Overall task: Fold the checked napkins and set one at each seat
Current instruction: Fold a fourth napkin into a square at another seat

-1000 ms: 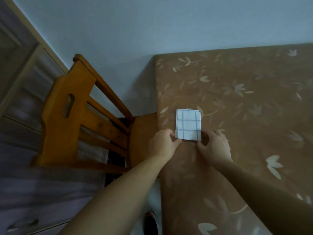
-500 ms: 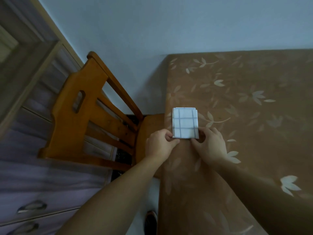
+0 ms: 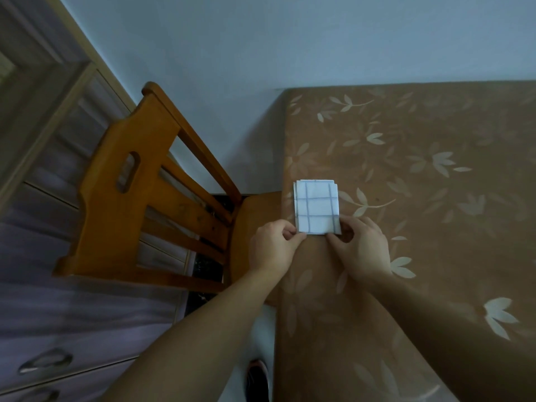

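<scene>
Head view: looks down on a table corner, a chair and both hands.
Wall [image 3: 261, 39]: plain pale blue, behind the table and chair.
Table [image 3: 420, 271]: brown top with a pale leaf print, fills the right half; its far edge is against the wall.
Drawer unit [image 3: 81, 323]: lower left, blurred. Fronts are closed, so contents are hidden. One curved metal handle [image 3: 45, 362] is clear, and a second is cut off at the bottom edge.
Chair [image 3: 130, 204]: orange-brown wood with a slatted back and a slot cut in the top rail. It sits at the table's left side with the seat pushed up to the table edge.
Left hand [image 3: 272, 250]: fingers curled, thumb and forefinger pinching the napkin's near left corner.
Right hand [image 3: 362, 250]: fingers curled, thumb and fingertips pinching the napkin's near right corner, hand resting on the table.
Napkin [image 3: 316, 210]: white with thin blue checks, folded into a small layered rectangle. It lies flat on the table by the left edge, in front of the chair seat.
Shoe [image 3: 256, 378]: dark, on the floor at the bottom, between the left forearm and the table side.
</scene>
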